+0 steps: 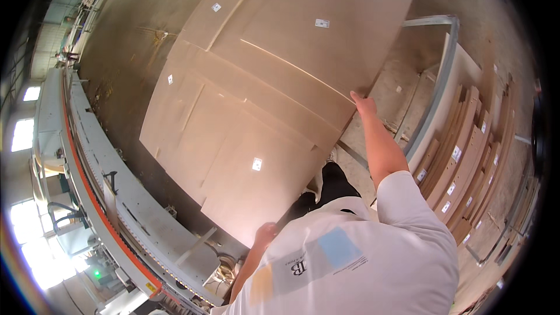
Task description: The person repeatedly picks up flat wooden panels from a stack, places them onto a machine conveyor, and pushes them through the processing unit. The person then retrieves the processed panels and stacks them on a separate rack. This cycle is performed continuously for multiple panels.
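A broad stack of flat brown wooden boards (pixel 280 105) lies before me, the pieces overlapping at staggered edges. At the right side of the stack, my right hand (pixel 364 105) grips the near corner of a large upper board (pixel 344 41), with my arm stretched out. Lower down, my left hand (pixel 266 234) is curled at the edge of the nearest board (pixel 245 192), close to its near corner. The fingertips of this hand are partly hidden. Small white labels, such as the label (pixel 256 164) on the nearest board, are stuck on several boards.
A long grey machine bed (pixel 131 198) with an orange strip curves along the left. At the right, a grey metal frame (pixel 434 93) stands beside brown strips (pixel 461 157) stacked on edge. My legs (pixel 335 184) are against the stack's near side, above concrete floor.
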Tool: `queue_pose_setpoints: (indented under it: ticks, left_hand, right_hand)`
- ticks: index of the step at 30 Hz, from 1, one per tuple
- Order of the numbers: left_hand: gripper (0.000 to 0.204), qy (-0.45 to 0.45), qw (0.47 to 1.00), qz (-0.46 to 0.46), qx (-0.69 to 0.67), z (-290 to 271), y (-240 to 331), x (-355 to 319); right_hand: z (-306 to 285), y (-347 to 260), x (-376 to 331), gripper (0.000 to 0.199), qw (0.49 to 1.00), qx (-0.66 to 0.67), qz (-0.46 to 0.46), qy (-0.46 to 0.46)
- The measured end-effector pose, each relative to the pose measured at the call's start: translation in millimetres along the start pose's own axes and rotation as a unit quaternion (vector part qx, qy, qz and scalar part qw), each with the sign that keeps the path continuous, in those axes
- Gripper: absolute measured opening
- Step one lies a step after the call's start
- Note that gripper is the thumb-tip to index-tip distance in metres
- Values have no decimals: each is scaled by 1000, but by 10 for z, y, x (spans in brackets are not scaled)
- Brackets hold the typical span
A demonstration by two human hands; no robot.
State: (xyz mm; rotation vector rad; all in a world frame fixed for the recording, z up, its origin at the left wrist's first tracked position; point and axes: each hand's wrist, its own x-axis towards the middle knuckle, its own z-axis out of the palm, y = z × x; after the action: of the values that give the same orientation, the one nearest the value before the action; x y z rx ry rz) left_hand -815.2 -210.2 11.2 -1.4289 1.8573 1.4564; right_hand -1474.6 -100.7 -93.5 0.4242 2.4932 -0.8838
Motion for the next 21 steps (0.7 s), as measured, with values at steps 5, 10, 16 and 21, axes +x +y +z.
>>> queue_pose_setpoints:
  ticks: [5, 10, 16, 21]
  left_hand:
    - [28, -10, 998, 58, -14, 91, 605, 347]
    - [35, -33, 994, 101, -36, 268, 1269, 547]
    - [34, -19, 996, 85, -34, 275, 1573, 656]
    - [33, 15, 996, 64, 53, 294, 1029, 779]
  right_hand:
    - [-189, -188, -144, 114, 996, 38, 74, -24]
    - [-231, -32, -104, 98, 998, 62, -21, -10]
    - [-299, 659, -102, 76, 981, 121, -66, -138]
    - [-271, 1170, -431, 60, 935, 221, 107, -257]
